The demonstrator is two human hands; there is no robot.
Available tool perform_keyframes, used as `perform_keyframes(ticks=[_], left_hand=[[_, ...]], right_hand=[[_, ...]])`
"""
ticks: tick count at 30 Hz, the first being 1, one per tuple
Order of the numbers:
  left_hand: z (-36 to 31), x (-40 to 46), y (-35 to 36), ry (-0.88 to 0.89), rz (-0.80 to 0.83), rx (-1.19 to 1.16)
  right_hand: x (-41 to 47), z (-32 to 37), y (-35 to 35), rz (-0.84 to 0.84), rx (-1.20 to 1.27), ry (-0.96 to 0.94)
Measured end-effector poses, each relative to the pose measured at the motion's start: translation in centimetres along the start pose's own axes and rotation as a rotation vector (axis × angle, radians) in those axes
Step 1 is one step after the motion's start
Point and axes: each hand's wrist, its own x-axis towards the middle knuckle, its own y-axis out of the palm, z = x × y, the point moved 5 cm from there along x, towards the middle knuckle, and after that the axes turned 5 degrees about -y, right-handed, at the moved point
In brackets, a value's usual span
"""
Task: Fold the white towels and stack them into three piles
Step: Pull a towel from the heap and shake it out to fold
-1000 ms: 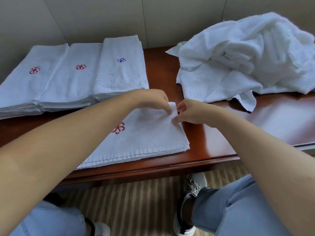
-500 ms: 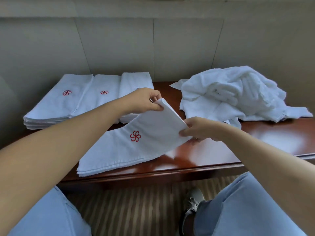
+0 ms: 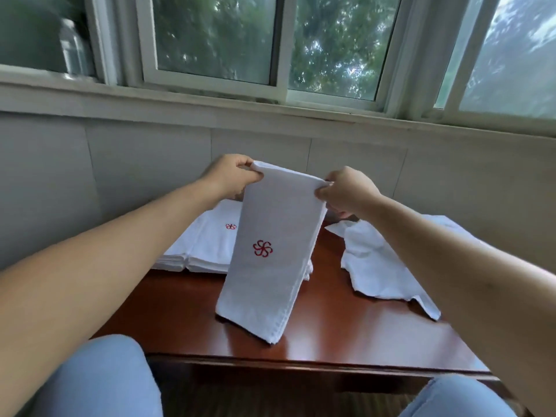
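White towel (image 3: 270, 251) hangs vertical, long axis up-down.

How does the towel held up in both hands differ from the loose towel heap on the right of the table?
The held towel is folded into a flat, narrow panel; the unfolded towel heap is crumpled. The held towel hangs upright from the left hand and right hand, its lower edge at the table; the heap lies on it. A red emblem shows on the held towel, none on the heap. Both are white.
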Motion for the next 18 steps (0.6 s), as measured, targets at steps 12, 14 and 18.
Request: perform_keyframes(ticks=[12,14,18], left_hand=[[-2.1,-1.7,-7.8,-0.039,-0.091,-0.399],[-2.0,-1.6,-8.6,-0.010,-0.119,-0.451],[-1.5,-1.2,-9.6,0.055,-0.171,-0.476]], right_hand=[[2.0,9.1,0.2,-0.104,0.673,-0.085],[2.4,9.7,0.6,-0.139,0.751,-0.114],[3.6,10.2,2.2,-0.186,0.855,-0.134]])
